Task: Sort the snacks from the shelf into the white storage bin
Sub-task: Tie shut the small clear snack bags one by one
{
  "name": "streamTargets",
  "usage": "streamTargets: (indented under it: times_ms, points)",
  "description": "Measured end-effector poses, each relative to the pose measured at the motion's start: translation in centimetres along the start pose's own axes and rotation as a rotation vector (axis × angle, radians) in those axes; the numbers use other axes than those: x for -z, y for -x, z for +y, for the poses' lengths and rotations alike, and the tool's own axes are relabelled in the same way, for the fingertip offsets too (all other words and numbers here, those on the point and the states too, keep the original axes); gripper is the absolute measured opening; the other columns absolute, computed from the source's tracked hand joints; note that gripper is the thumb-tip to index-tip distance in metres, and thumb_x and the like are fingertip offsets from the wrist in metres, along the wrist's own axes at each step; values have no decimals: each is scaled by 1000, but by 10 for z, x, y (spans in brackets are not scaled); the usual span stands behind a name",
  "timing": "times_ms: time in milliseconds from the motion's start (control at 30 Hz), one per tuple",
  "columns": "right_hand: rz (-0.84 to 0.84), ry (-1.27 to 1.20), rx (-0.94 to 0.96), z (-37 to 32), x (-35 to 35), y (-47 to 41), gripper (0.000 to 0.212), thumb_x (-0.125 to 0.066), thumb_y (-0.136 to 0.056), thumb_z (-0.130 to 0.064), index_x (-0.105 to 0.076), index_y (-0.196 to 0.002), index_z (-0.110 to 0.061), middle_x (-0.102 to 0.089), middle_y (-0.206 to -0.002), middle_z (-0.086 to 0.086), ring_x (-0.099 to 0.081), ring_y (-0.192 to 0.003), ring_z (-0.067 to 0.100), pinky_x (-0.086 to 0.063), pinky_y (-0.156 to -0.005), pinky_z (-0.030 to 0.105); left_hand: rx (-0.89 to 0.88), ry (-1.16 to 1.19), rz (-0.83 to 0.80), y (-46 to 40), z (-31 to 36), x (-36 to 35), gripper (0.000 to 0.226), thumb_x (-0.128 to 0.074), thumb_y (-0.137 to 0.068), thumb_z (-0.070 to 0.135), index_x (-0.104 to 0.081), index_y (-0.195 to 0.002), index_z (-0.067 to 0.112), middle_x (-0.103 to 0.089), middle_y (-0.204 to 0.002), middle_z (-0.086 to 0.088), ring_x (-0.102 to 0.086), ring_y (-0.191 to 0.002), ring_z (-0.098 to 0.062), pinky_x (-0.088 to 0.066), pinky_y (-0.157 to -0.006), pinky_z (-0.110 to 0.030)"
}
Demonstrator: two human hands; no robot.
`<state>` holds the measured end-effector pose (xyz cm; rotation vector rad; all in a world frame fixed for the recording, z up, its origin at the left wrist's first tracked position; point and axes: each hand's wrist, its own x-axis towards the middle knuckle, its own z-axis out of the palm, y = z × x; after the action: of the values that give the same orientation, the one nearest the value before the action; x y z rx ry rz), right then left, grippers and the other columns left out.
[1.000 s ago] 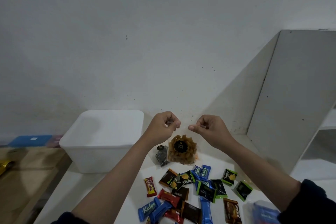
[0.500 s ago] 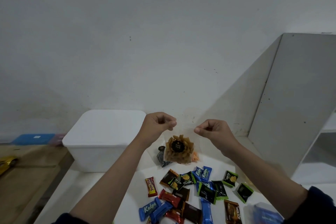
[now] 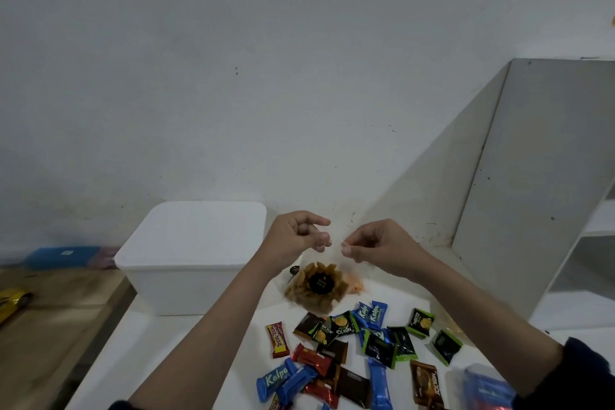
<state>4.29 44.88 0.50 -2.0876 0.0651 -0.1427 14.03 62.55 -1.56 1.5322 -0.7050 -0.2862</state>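
Note:
A clear plastic bag of brown crisps with a round black label [image 3: 316, 286] hangs just above the white shelf top [image 3: 233, 343]. My left hand [image 3: 293, 240] and my right hand [image 3: 379, 246] each pinch the bag's clear upper edge, close together. The white storage bin [image 3: 186, 280] stands to the left of my hands, its top looking flat and white like a lid. Several small wrapped snacks [image 3: 346, 353] in blue, red, brown and black-green lie scattered in front of the bag.
A white upright shelf panel [image 3: 532, 193] rises at the right, with the wall close behind. Left of the shelf top lies a wooden floor [image 3: 43, 326] with a blue box [image 3: 60, 256] and a yellow object [image 3: 13, 299]. An orange packet [image 3: 354, 286] lies behind the bag.
My hands drew apart along the bag's top edge, then came closer together again. The bag stays hanging between them above the shelf top.

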Motion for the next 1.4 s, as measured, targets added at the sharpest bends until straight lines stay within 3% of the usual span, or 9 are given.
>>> streamTargets:
  times_ms: [100, 233, 333, 433, 633, 767, 1067, 1233, 1400]
  points:
    - [-6, 10, -35, -1, -5, -2, 8, -73, -81, -16, -72, -75, -10, -69, -65, 6, -63, -56, 10, -50, -56, 22, 38, -45, 56, 3, -3, -6, 22, -74, -78, 5, -67, -99, 7, -69, -75, -14, -67, -67, -14, -53, -70, -23]
    - [11, -234, -228, 6, -10, -2, 12, -78, -75, -9, -69, -68, -5, -61, -60, 9, -53, -53, 17, -48, -52, 26, 229, -305, 355, 13, -10, -21, 27, -73, -80, 36, -63, -87, 11, -68, -78, -2, -67, -69, -15, -55, -66, -30]
    - [21, -333, -333, 14, -16, 0, 12, -78, -73, -6, -67, -69, -3, -57, -56, 8, -51, -47, 16, -49, -50, 25, 497, -104, 196, 24, -8, -33, 34, -59, -90, 40, -62, -85, 6, -71, -75, -10, -70, -60, -16, -57, -58, -28]
    - [1, -347, -350, 19, -21, 4, 12, -77, -74, -5, -67, -69, -1, -56, -53, 7, -50, -42, 12, -46, -45, 21, 620, 74, 74, 29, -9, -39, 42, -56, -91, 41, -67, -95, 1, -73, -89, -18, -73, -79, -26, -60, -69, -32]
    - [-57, -385, -358, 27, -29, 11, 9, -76, -74, -5, -69, -73, 0, -67, -57, 5, -61, -48, 11, -50, -48, 20, 583, 133, 79, 34, -17, -44, 26, -67, -86, 30, -65, -83, 5, -69, -79, -15, -69, -66, -21, -59, -58, -26]
    - [-111, -451, -371, 31, -29, 10, 4, -73, -75, -5, -72, -78, -2, -71, -71, 12, -68, -63, 18, -58, -65, 27, 584, 183, 85, 37, -20, -39, 30, -69, -85, 21, -64, -102, -4, -69, -92, -24, -69, -72, -26, -56, -53, -24]
    - [-149, -490, -422, 37, -34, 12, 6, -68, -82, 0, -73, -84, 1, -72, -74, 14, -69, -64, 19, -60, -66, 29, 542, 116, 30, 39, -26, -31, 8, -64, -87, 7, -69, -87, 1, -68, -57, -8, -68, -53, -15, -59, -56, -25]
    - [-121, -521, -433, 40, -39, 12, 9, -63, -84, 5, -70, -87, 8, -70, -76, 19, -68, -64, 23, -59, -71, 34, 538, 109, 21, 41, -23, -31, 11, -59, -89, 2, -68, -82, -1, -70, -72, -18, -70, -58, -20, -58, -53, -25]
    - [-80, -486, -390, 41, -44, 12, 10, -60, -86, 2, -69, -86, 7, -69, -75, 20, -68, -65, 24, -59, -70, 34, 538, 114, 57, 42, -25, -32, 16, -57, -90, 4, -66, -95, -9, -70, -77, -20, -72, -62, -21, -58, -56, -26]
